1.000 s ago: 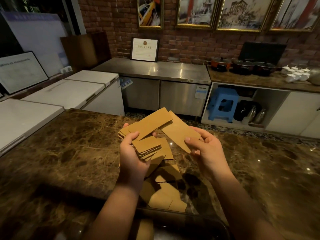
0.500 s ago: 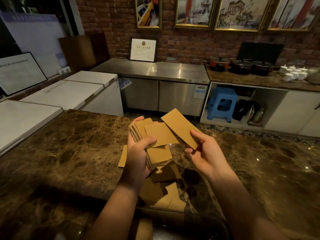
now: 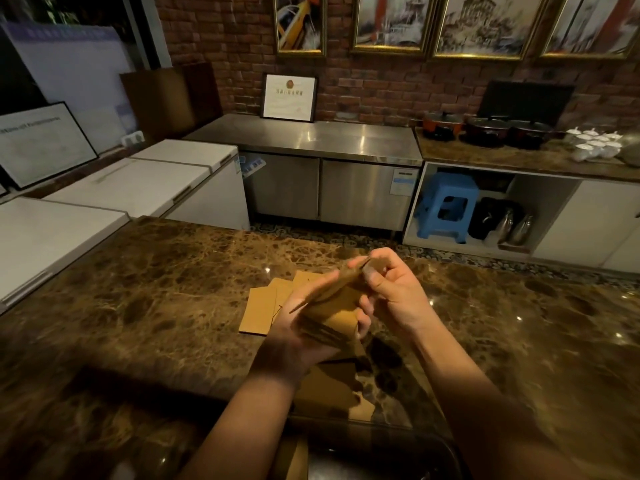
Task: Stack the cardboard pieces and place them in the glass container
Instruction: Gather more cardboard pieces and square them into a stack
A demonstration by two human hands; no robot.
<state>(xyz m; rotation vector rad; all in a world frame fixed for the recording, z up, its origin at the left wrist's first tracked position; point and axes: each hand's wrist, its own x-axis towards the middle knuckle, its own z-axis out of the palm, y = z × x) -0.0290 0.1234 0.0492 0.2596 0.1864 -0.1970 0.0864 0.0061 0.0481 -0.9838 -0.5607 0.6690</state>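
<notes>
While the left hand (image 3: 304,327) curls around a bundle of cardboard pieces (image 3: 332,323), fingers wrapped under its near edge, the right hand (image 3: 391,292) pinches a single piece (image 3: 341,282) between thumb and fingertips and tilts it edge-on over the top of that bundle. The two hands are close together, almost touching across the cardboard. Both forearms reach forward from the bottom of the view and converge above the surface (image 3: 156,299), with the hands held up off it rather than resting on it.

This looks like the stacking step: one more piece is being laid onto the held pile. The next move probably calls for flattening that piece onto the bundle and squaring the edges, which seem uneven along the near side, before anything goes into the container.

More loose pieces (image 3: 258,313) lie flat on the marble surface just left of and behind the hands, and others (image 3: 332,389) sit below the hands, nearer the person. A dark curved rim at the very bottom of the view may be the glass container (image 3: 429,441), with a strip of cardboard near it, but the dim light leaves this unclear. Farther off are white chest freezers (image 3: 138,181), a steel cabinet (image 3: 322,188) and a blue stool (image 3: 446,206).
</notes>
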